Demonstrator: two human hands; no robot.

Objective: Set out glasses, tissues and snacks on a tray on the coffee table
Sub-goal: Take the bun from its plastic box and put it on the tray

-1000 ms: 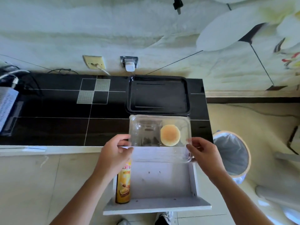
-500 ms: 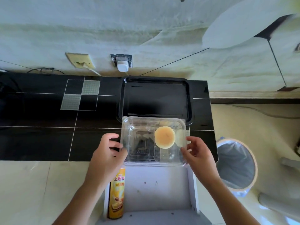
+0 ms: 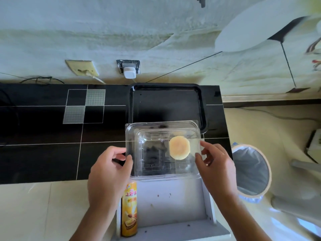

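A clear plastic snack box with one round yellow cake inside is held over the front edge of the black table. My left hand grips its left side and my right hand pinches its right side. The box's far rim overlaps the near edge of the empty black tray, which lies on the table by the wall. A yellow snack can lies in the open white drawer below the box.
A lined waste bin stands on the floor right of the table. Wall sockets with a white plug sit behind the tray. Cables run along the wall at the far left.
Both hands have carried the box away from the drawer and farther over the table, toward the tray. Its far rim now reaches the tray's near edge.
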